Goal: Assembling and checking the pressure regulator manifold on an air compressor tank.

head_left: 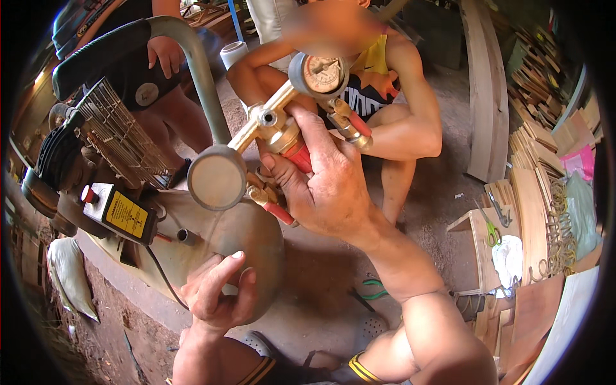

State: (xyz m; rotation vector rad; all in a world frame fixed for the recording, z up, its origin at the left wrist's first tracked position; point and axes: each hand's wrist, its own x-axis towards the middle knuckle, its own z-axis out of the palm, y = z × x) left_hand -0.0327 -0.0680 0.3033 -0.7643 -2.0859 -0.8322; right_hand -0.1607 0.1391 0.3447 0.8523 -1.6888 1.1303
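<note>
The right hand (324, 186) is wrapped around the brass regulator fitting (276, 125) that stands up from an air compressor — fingers curled round its red knob (298, 157), thumb laid along the upper side toward the valves. That fitting sits at the middle of the view, above the rounded end of the compressor tank (240, 234). It carries two round gauges: one at the top (319, 74) showing its dial face, and one lower left (217, 178) turned so that only its plain grey back shows. Small brass valves with red levers (277, 212) branch off below and beside the hand. The left hand (215, 292) rests lower down against the curved end of the tank, fingers loosely bent and pressed to the metal; it grips nothing that can be seen. To the left of the tank are the wire guard (119, 135) over the motor's fan, a black switch box with a yellow label (122, 215) and a red button, and above them the grey tubular carry handle with a dark foam grip (102, 54). Another person crouches just beyond the fitting in a yellow and black top (372, 64), arms folded on the knees — a second one stands at upper left. Stacks of cut wooden pieces (536, 192) fill the right side, with green-handled scissors (493, 234) lying among them.
</note>
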